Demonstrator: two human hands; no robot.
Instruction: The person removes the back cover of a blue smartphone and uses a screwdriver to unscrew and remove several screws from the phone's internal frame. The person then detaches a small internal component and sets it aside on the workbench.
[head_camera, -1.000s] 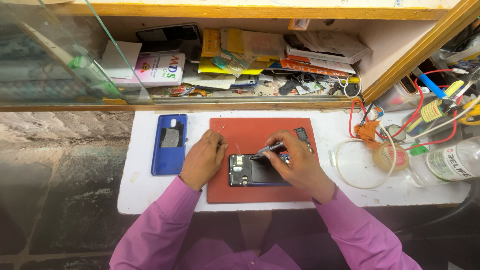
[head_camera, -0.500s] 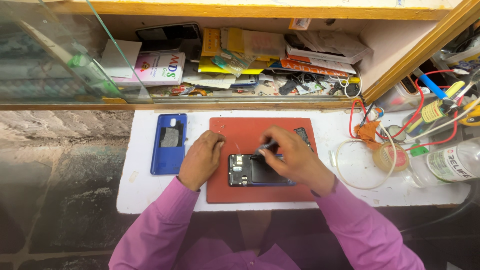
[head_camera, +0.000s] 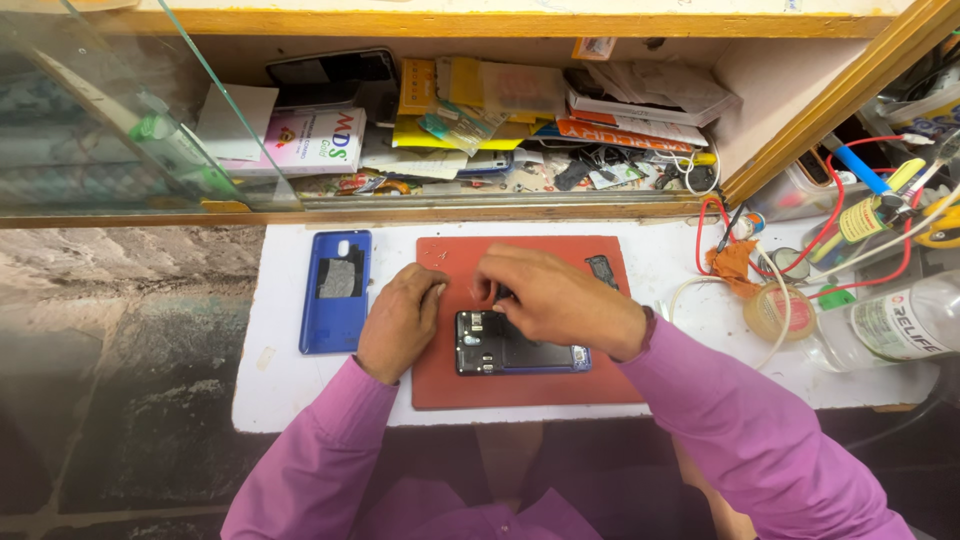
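Head view, looking down on a red mat (head_camera: 520, 390) in the middle of a white table (head_camera: 300, 390). Shows the right hand (head_camera: 555, 300) shifted up and toward the mat's left half since a second ago, now covering the top of the opened phone (head_camera: 510, 355) that lies flat on the mat's centre. Had shown a thin metal tool in that hand, tip aimed at the phone's left end; shows no tool now, only knuckles. Suggests the work has passed from probing with the tool to handling with fingertips at that same corner, though cannot tell for certain. Right fingers bunched and bent down at the phone's upper left corner; cannot tell whether gripping anything. Left hand (head_camera: 400, 320) hardly moved, on the mat's left edge, fingers bent, tips beside the phone's left end, clasping nothing that can be seen.

Counted:
- one opened phone, on the mat
- one blue back cover (head_camera: 335, 290), face down just left of the mat
- one small dark part (head_camera: 601, 270), in the mat's upper right corner
- one round tub (head_camera: 768, 312), right of the mat
- one clear bottle (head_camera: 890, 330), lying farther right of the mat
- two hands, both in purple sleeves
- too many papers and packets on the shelf (head_camera: 480, 110) above the mat to count
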